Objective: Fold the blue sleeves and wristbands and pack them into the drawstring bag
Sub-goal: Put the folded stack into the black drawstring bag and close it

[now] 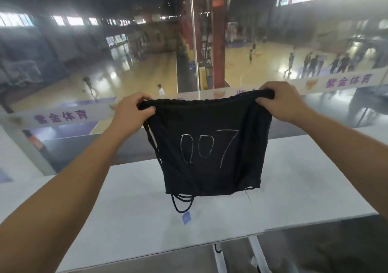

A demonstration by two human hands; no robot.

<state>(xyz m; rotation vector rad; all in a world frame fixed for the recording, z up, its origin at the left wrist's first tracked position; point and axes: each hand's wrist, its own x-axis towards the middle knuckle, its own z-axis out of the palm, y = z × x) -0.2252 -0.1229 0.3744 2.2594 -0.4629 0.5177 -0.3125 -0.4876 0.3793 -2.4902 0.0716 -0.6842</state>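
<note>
Holding up the black drawstring bag [210,153] by its gathered top edge, one hand at each upper corner. Curling the left hand [130,111] round the left corner, fingers hooked over the hem, thumb pressing on the near face. Clamping the right hand [281,102] on the right corner in the same way, knuckles up, cloth bunched under the fingers. Both grips closing tight on fabric, neither spread wide.

Hanging below and between the two fists, stretched nearly taut along the mouth, dropping flat toward the white table [294,178]. Showing "007" [207,146] hand-drawn in white on the near face. Hovering over the tabletop at the bottom hem; touching or just clear, cannot tell.

Trailing down the bag's left side from the left grip: thin black cord. Dangling from the lower left corner: black cord loops [182,203], reaching to or near the table surface. Lying on the table just under those loops: a small blue tag [186,218].

Standing beyond the table: a glass barrier with a white banner strip [60,116] carrying purple characters. Past the glass, blurred, a wooden sports court with people.
</note>
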